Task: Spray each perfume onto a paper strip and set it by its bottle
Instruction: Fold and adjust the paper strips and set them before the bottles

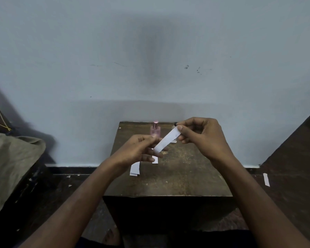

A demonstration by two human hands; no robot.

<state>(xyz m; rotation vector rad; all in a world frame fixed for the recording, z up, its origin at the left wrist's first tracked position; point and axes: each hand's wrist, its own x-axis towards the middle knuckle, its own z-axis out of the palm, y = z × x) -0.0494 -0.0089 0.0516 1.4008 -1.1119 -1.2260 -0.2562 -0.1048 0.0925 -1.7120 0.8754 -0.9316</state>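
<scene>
A white paper strip (166, 139) is held slanted above the small wooden table (186, 172). My right hand (202, 135) pinches its upper end and my left hand (141, 149) pinches its lower end. A pink perfume bottle (155, 130) stands upright at the table's far edge, just behind my left fingers. A second bottle with a dark cap (175, 124) is mostly hidden behind my right hand. More white strips (135, 168) lie on the table below my left hand, and another strip (155, 159) lies partly under my fingers.
The table stands against a pale blue wall (150, 59). One loose strip (266, 179) lies on the dark floor at the right. A bed with an olive cloth (11, 161) is at the left. Small paper scraps dot the floor at the left.
</scene>
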